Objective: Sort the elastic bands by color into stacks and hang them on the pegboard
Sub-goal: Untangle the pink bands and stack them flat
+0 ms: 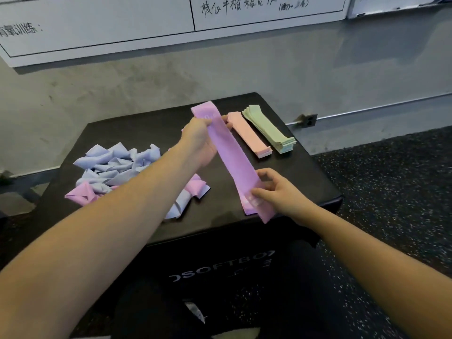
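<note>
A long purple elastic band [232, 157] is stretched flat between both hands above a black soft box [137, 133]. My left hand [199, 140] grips its far end. Its near end is pinched by my right hand [274, 192], just over a purple band lying flat on the box at the front right. Two neat stacks lie at the back right: a pink stack [249, 134] and, beside it, a green stack [269, 128]. A loose heap of light blue bands [115, 162] with purple bands [80, 195] mixed in covers the left part of the box.
The box stands against a grey concrete wall with a whiteboard [122, 23] hanging above it. Dark speckled rubber floor [391, 192] lies to the right. A metal bracket [307, 120] sits at the wall base. No pegboard is in view.
</note>
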